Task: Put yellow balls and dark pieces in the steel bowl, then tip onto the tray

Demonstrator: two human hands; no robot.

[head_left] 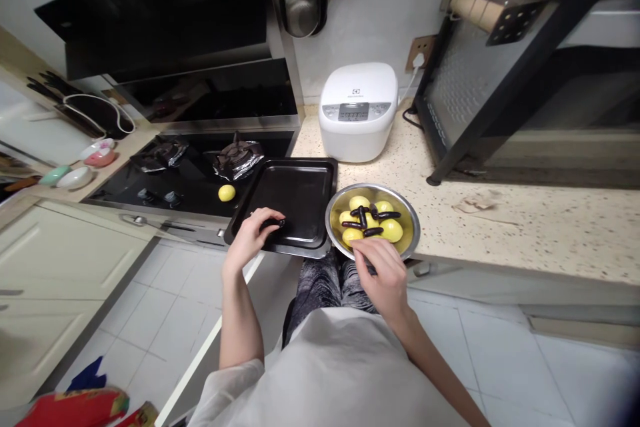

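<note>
Left hand (253, 235) pinching a small dark sausage-shaped piece (274, 222) on the black metal baking tray (300, 190), right hand (383, 273) curled loosely at the shiny steel bowl (407, 213) rim gripping nothing I can see — tray overhangs the counter (500, 227) edge, so leaning on it might tip it.

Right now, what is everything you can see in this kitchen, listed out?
baking tray: one, black, on the counter edge beside the stove
metal bowl: one, silver, on the counter right of the tray
yellow balls: several, in the bowl
dark sticks: several, black, across the balls
loose yellow ball: one, on the stove top
gas stove: one, black, left of the tray
rice cooker: one, white, at the wall
small dishes: a few, pale, far left counter
rack: one, black, right counter
left hand: one, on a dark stick in the tray
right hand: one, at the bowl's near rim
</note>
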